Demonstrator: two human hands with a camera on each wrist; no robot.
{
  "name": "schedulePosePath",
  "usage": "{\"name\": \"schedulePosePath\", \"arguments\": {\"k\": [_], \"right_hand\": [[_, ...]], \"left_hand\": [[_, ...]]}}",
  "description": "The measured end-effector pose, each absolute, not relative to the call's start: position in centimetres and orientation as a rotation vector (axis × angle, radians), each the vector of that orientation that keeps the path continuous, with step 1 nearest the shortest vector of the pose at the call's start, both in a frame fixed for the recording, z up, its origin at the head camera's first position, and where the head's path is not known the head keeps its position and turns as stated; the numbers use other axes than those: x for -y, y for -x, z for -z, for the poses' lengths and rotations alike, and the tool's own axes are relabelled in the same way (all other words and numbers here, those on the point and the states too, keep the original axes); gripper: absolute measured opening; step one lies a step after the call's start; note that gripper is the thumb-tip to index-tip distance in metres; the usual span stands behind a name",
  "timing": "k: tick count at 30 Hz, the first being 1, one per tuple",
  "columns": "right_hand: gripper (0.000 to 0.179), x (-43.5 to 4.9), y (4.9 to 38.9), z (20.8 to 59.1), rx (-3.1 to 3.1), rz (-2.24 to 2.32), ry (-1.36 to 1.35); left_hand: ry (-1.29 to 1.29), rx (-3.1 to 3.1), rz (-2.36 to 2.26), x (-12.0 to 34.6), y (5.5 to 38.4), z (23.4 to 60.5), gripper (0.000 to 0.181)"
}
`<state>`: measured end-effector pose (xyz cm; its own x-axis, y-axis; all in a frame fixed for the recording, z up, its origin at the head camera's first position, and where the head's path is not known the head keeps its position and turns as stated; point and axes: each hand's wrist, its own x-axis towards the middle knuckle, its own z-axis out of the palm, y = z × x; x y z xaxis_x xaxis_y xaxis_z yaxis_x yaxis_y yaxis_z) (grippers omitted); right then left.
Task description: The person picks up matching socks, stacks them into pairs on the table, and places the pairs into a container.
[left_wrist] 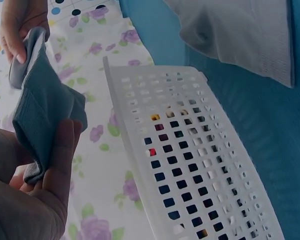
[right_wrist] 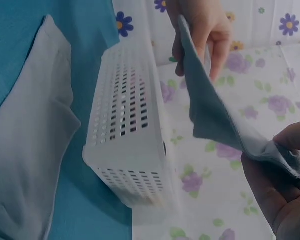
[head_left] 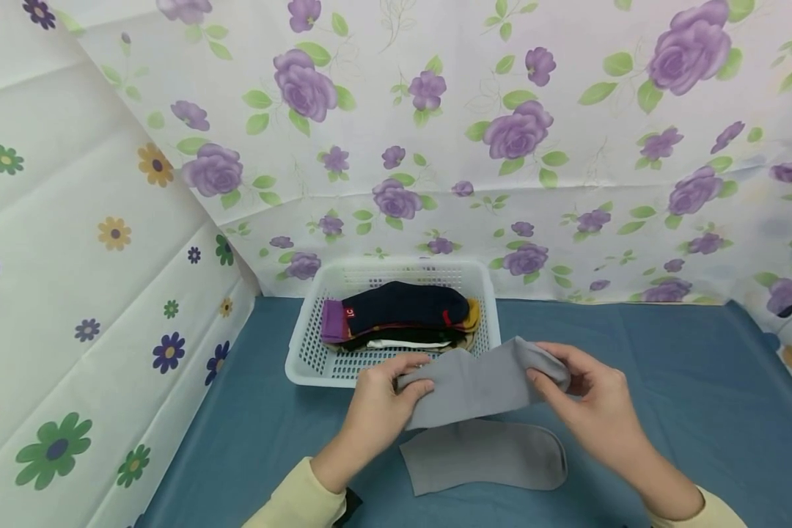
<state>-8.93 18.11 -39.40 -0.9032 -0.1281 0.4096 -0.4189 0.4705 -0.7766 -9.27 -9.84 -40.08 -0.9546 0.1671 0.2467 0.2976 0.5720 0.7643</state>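
A grey sock (head_left: pixel 478 385) is stretched between both hands above the table. My left hand (head_left: pixel 384 396) pinches its cuff end with thumb and fingers. At the toe end my right hand (head_left: pixel 594 403) grips the fabric, thumb on top. Beneath it a second grey sock (head_left: pixel 488 458) lies flat on the blue cloth, its cuff to the left and toe to the right. In the left wrist view the held sock (left_wrist: pixel 47 107) hangs between the two hands, and in the right wrist view the raised sock (right_wrist: pixel 215 115) appears edge-on.
Behind the hands stands a white plastic basket (head_left: pixel 303 359) with folded socks in it, a navy sock (head_left: pixel 405 306) on top and a purple one (head_left: pixel 333 320) at the left. A dark item (head_left: pixel 350 506) lies partly hidden by the left sleeve. Flowered sheets (head_left: pixel 435 183) hang behind and left.
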Motion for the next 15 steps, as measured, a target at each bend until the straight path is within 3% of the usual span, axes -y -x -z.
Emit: {"name": "schedulePosePath", "arguments": {"k": [15], "right_hand": [[0.025, -19.6, 9.4, 39.4, 2.386, -1.418, -0.331]], "left_hand": [[0.299, 2.514, 1.431, 10.9, 9.8, 39.5, 0.026]]}}
